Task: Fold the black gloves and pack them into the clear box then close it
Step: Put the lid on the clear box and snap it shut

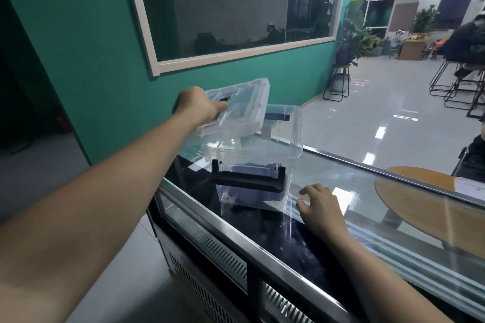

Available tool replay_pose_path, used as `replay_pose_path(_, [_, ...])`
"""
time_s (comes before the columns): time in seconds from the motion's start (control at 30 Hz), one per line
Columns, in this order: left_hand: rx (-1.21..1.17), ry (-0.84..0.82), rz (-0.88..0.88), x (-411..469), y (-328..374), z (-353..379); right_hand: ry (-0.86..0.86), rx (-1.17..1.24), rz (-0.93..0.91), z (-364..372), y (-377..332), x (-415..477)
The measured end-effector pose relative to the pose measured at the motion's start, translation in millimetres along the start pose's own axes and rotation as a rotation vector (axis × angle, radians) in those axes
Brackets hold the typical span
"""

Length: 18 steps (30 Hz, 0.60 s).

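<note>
A clear plastic box [290,139] stands on the glass counter top [341,178], with black clip handles on its near and far sides. Dark folded gloves [249,178] lie on its bottom, seen dimly through the wall. My left hand [199,106] grips the clear lid [244,110] by its left end and holds it tilted above the box's left rim. My right hand [319,204] rests with spread fingers on the counter, beside the box's near right corner.
The counter is a glass display case with a metal front edge [236,233]. A teal wall with a window is behind it. A round wooden table [430,207] shows through the glass at right. Stools and a seated person [464,42] are at far right.
</note>
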<state>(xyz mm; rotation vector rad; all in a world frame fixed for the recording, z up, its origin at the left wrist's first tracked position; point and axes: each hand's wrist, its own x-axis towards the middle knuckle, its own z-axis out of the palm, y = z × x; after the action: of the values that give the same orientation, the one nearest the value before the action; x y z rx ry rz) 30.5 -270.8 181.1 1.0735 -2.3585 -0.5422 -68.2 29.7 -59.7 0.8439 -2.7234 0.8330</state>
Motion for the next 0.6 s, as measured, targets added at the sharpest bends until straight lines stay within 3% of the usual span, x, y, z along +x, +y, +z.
replay_pose_path(0.23, [0.014, -0.084, 0.098, -27.9, 51.0, 28.7, -0.006, 0.013, -0.003, -2.3, 1.1, -0.8])
replay_pose_path(0.6, [0.092, -0.113, 0.172, -51.1, 72.8, 53.2, 0.002, 0.023, -0.021, -3.3, 1.0, -2.8])
